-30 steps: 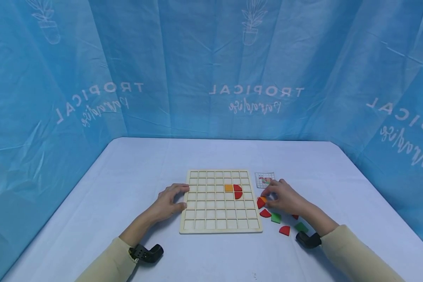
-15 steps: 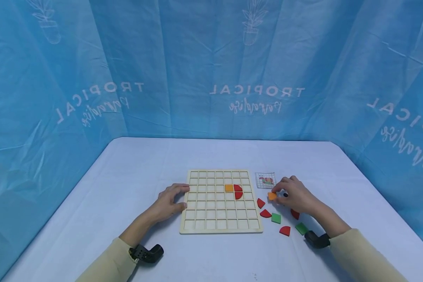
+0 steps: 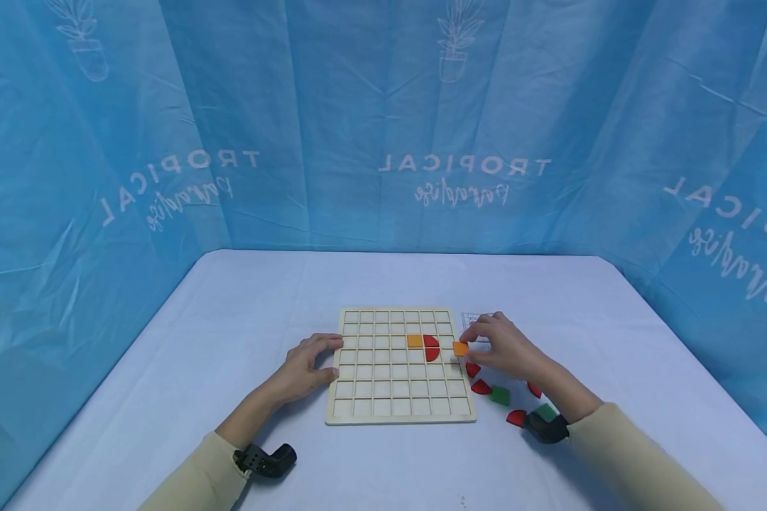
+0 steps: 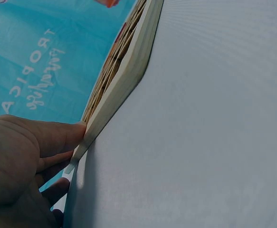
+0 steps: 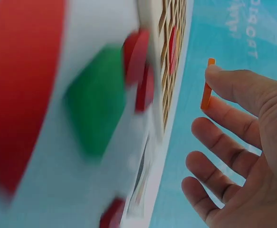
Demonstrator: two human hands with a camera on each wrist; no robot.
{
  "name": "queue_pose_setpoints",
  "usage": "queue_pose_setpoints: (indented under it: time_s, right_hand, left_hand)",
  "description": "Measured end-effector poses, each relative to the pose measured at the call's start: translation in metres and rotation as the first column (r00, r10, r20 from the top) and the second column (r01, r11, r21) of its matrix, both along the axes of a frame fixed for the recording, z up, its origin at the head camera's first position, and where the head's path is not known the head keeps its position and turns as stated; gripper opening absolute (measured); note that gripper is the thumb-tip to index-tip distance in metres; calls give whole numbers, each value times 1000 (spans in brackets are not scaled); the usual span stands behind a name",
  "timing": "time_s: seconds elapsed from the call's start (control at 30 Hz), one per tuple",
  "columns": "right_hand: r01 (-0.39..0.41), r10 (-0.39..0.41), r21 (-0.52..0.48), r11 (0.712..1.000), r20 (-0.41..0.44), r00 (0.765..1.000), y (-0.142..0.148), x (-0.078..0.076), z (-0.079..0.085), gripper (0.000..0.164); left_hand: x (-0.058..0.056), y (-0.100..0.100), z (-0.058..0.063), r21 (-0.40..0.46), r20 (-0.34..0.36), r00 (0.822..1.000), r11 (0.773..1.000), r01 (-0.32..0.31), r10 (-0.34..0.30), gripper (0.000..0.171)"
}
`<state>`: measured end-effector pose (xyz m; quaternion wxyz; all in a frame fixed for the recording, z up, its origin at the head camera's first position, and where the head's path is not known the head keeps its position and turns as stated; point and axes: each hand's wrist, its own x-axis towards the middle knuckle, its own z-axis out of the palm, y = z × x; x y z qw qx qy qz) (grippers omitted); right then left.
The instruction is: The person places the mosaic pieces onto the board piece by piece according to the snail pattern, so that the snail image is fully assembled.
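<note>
The table (image 3: 268, 298) stretches past the far edge of the board (image 3: 381, 370). The left hand (image 3: 308, 365), loosely spread, touches the left edge; the right hand (image 3: 508, 348) pinches an orange square (image 3: 460, 348) over the right edge.

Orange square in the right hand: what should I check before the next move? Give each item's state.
1. Orange square pinched by the right hand, thumb and finger: ok.
2. Left hand touching the grid board at its left edge: ok.
3. Orange square seated in a cell: not ok, held up by the board's right edge.
4. Cells just right of the placed red pair bare: ok.
5. Printed card's pattern: cannot tell, mostly hidden behind the hand.
</note>
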<state>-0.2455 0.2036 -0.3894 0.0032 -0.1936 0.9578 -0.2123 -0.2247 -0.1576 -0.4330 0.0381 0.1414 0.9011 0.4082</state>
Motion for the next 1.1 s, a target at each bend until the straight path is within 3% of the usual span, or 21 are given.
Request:
queue_pose_setpoints:
  time_s: [0.5,1.1]
  right_hand:
    - [-43,43,3,999,-50,998,-64,-11,-5,20]
    - [-46,50,52,998,-79,996,-75,-13,-17,23]
  left_hand:
    - [-2,0,-1,-6,10,1000,1000,-11,12,50]
    - [-2,0,-1,-4,6,1000,1000,-10,10,50]
